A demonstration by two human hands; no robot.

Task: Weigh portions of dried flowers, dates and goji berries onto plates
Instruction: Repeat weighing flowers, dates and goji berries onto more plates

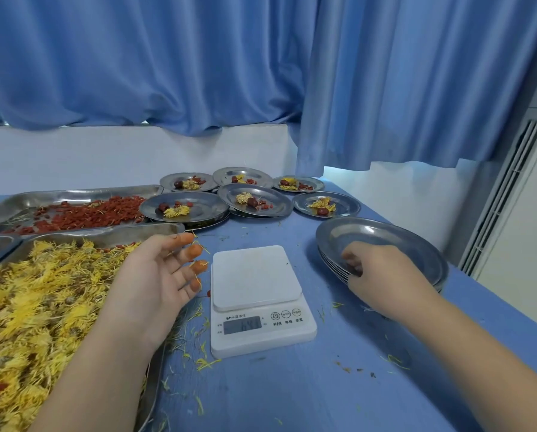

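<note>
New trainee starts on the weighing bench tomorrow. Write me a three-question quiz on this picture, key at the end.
1. How many filled plates show at the back of the table?
2. True or false: nothing stands on the platform of the scale.
3. What does the right hand grip? A) the rim of the stack of empty plates B) the goji berry tray C) a date

Key: 1) six; 2) true; 3) A.
</note>
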